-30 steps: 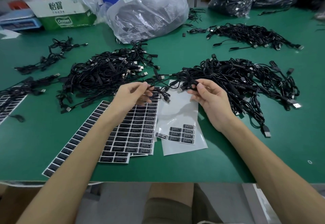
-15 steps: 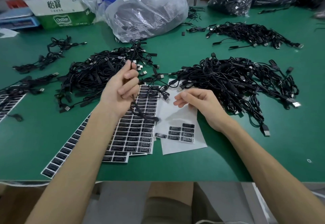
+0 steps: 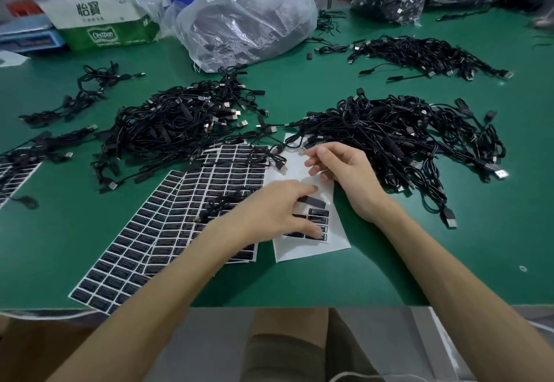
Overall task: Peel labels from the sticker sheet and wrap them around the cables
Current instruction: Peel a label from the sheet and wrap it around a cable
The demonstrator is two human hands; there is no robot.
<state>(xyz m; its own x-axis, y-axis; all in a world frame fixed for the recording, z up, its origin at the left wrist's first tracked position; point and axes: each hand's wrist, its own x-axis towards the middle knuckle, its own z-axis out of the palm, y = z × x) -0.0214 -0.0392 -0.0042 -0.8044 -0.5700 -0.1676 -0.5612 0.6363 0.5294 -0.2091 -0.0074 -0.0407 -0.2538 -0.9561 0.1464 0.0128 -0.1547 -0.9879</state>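
Lying under left grip [image 3: 275, 211], a label [image 3: 313, 201], hold unclear; right grip [image 3: 344, 178] relaxed over sticker sheet [image 3: 305, 250]

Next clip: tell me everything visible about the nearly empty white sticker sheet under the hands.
The sticker sheet is a glossy white backing, mostly bare, with a few black labels left in its lower half. It lies flat on the green table, beside fuller sheets. Cable ends cross its top. The right hand rests on its upper part; the left hand touches the labels with its fingers.
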